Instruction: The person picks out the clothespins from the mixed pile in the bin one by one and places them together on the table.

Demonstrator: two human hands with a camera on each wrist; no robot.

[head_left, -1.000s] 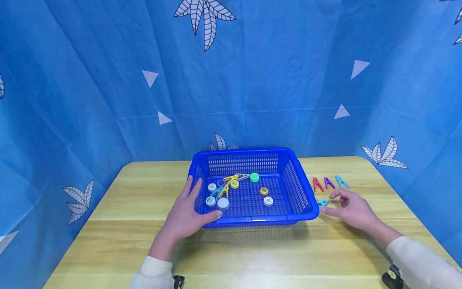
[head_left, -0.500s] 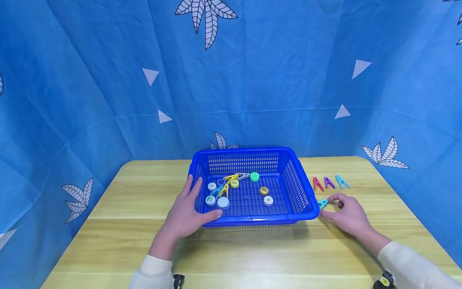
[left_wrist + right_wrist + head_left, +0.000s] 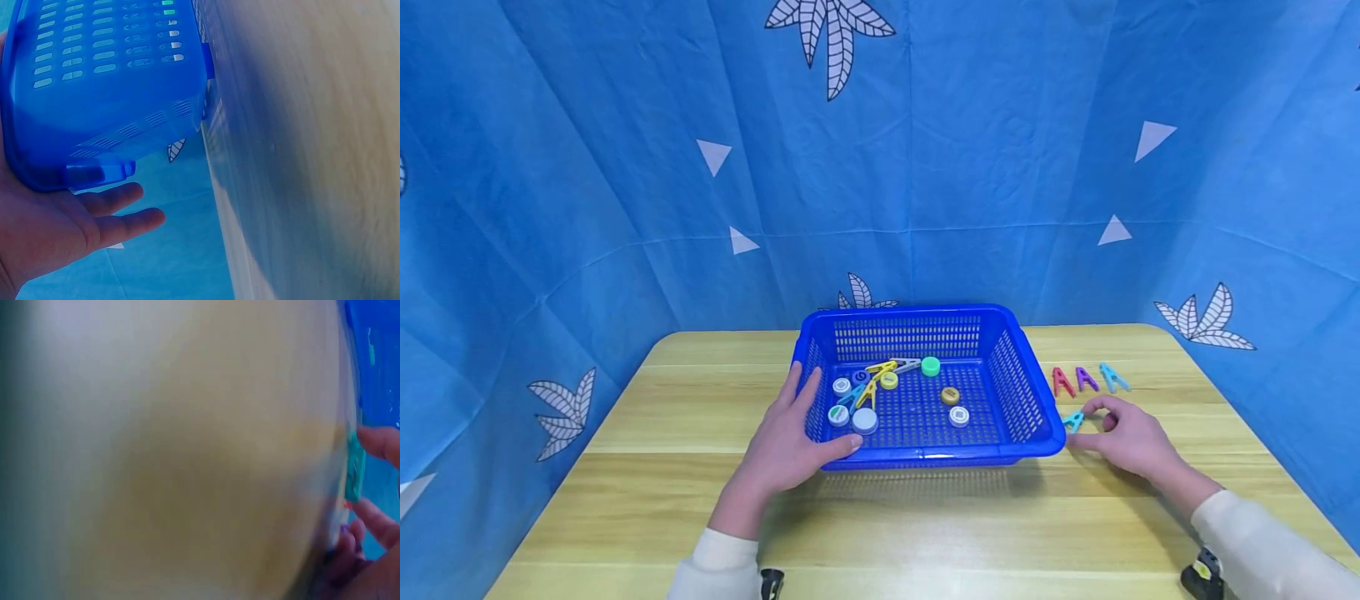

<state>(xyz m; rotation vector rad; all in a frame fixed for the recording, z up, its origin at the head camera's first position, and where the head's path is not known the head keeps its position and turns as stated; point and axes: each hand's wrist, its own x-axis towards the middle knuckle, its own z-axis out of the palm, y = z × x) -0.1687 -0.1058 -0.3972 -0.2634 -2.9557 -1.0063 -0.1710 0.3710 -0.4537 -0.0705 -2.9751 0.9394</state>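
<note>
My left hand (image 3: 786, 442) rests on the front left corner of a blue plastic basket (image 3: 925, 455), thumb along the front rim and fingers stretched out along the left side. In the left wrist view two straight fingers (image 3: 128, 228) show beyond the basket's corner. Just outside the basket's right wall, my right hand (image 3: 1127, 437) pinches a turquoise clothespin (image 3: 1073, 422) at the table surface between thumb and index finger. The right wrist view shows that clothespin (image 3: 355, 465) between the two fingertips. Behind it lie a red clothespin (image 3: 1063, 382), a purple one and a light blue one in a row.
Several bottle caps lie in the basket, among them a green cap (image 3: 930, 367) and a large pale cap (image 3: 865, 421). Yellow clothespins (image 3: 868, 392), a grey one and a blue one lie there too. Behind the wooden table (image 3: 715, 400) hangs a blue patterned cloth (image 3: 880, 183).
My right hand has moved slightly left and its thumb and index finger have closed on the turquoise clothespin, which has turned. The left hand and the basket stay in place.
</note>
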